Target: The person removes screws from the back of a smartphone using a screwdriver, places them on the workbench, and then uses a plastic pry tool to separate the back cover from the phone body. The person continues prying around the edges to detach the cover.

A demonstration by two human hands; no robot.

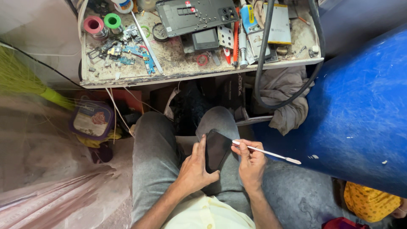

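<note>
A black phone (pixel 217 149) rests upright against my right thigh in grey trousers. My left hand (pixel 196 166) grips its left edge, fingers wrapped around the side. My right hand (pixel 251 162) holds a thin white spudger (pixel 271 153), its tip touching the phone's right edge and its flat end pointing out to the right.
A cluttered workbench (pixel 178 68) lies ahead with solder spools (pixel 94 24), circuit boards (pixel 127 51), a phone back frame (pixel 193 15), screwdrivers and a battery. A black hose (pixel 260 63) hangs over its edge above a grey rag. A blue barrel (pixel 360 110) stands to the right, a plastic tub (pixel 91 119) to the left.
</note>
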